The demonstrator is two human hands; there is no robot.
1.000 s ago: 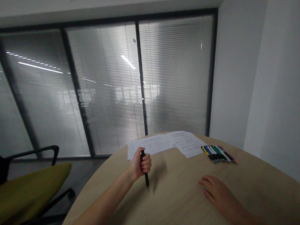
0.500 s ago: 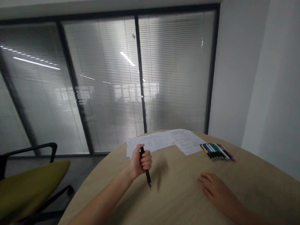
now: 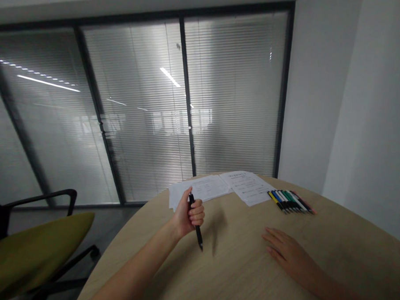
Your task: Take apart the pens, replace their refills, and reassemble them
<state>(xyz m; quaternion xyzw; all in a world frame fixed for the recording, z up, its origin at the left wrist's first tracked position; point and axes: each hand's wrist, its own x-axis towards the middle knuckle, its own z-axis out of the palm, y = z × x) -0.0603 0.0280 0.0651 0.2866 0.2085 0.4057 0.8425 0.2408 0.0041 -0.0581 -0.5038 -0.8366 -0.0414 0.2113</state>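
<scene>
My left hand (image 3: pixel 187 215) is closed in a fist around a black pen (image 3: pixel 199 237), held above the table with its tip pointing down and slightly right. The thumb is raised beside the pen's top end. My right hand (image 3: pixel 282 247) lies flat on the wooden table (image 3: pixel 234 266), fingers stretched out and holding nothing. Beyond it a row of pens (image 3: pixel 290 201) in yellow, blue, white, green, black and red lies side by side. Printed sheets of paper (image 3: pixel 247 189) are spread behind my left hand, toward the table's far edge.
To the left stands an office chair with a yellow-green seat (image 3: pixel 46 249) and a black armrest (image 3: pixel 70 197). Behind the table is a glass partition with blinds (image 3: pixel 235 98) in dark frames. A plain wall (image 3: pixel 318 102) rises on the right.
The thumb of my left hand has lifted a little off the pen's top end, and the pen has shifted slightly right. My right hand stays resting on the table.
</scene>
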